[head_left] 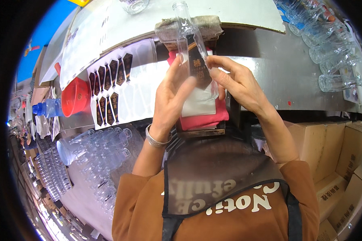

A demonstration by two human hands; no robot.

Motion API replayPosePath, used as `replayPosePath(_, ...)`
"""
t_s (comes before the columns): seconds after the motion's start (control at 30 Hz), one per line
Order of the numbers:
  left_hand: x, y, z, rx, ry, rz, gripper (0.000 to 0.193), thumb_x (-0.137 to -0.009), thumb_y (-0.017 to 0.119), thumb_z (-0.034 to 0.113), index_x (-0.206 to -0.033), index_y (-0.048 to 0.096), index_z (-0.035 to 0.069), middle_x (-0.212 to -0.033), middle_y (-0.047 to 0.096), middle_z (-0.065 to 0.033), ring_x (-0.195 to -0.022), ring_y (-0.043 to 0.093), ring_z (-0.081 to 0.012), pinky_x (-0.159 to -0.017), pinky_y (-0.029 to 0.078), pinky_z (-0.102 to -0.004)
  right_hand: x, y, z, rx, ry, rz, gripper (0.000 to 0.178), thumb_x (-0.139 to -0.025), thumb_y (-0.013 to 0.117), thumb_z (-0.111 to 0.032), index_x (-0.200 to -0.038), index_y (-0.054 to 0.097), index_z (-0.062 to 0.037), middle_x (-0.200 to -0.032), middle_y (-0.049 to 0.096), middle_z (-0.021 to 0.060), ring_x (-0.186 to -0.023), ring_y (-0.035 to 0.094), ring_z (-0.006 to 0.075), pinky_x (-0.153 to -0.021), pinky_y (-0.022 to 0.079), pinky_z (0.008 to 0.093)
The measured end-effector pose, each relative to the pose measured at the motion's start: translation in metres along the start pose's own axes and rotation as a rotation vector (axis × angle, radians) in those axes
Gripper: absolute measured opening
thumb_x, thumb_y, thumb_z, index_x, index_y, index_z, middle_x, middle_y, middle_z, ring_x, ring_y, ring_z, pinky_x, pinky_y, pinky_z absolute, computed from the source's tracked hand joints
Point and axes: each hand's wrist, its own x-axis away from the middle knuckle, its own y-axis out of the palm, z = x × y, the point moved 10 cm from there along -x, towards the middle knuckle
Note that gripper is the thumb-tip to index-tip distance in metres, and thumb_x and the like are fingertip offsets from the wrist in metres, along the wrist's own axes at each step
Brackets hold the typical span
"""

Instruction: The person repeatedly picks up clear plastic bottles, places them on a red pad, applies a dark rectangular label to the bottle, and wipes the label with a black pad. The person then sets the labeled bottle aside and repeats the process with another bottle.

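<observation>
A clear glass bottle lies in front of me, its neck pointing away and resting on a folded cloth pad. On its upper side is a black label with gold-coloured printing and a pointed lower end. My left hand holds the bottle's left side, its thumb blurred beside the label. From the right, my right hand grips the bottle with thumb and fingers at the label's right edge. Under the bottle's base are a white cloth and a pink cloth on a wooden stand.
At left lies a sheet of black labels, some spots bare, beside a red plastic bowl and a blue-capped bottle. Many glass bottles stand lower left; more glass bottles lie far right. Cardboard boxes stand lower right.
</observation>
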Motion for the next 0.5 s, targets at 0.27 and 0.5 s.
replayPosePath(0.27,0.0004,-0.0004,0.0002,0.009,-0.008,-0.012,0.069,-0.097,0.063,0.002,-0.153,0.026,-0.009,-0.150,0.045,-0.0221,-0.138,0.045,-0.0270,-0.114,0.037,-0.0386,0.0010,-0.0005,-0.0018,0.112,-0.033,0.089,0.048,-0.091,0.072,-0.025,-0.126,0.059,0.0050,-0.103,0.071,0.0115,-0.075,0.062,0.0114,-0.069,0.051,0.0277)
replayPosePath(0.5,-0.0002,-0.0021,-0.0009,0.026,-0.012,-0.028,0.066,-0.097,0.063,0.002,-0.152,0.029,-0.009,-0.148,0.047,-0.0218,-0.137,0.047,-0.0263,-0.113,0.039,-0.0383,0.0020,0.0024,-0.0070,0.161,-0.053,0.081,0.050,-0.094,0.071,-0.020,-0.133,0.052,0.0054,-0.099,0.070,0.0085,-0.068,0.058,0.0042,-0.061,0.046,0.0226)
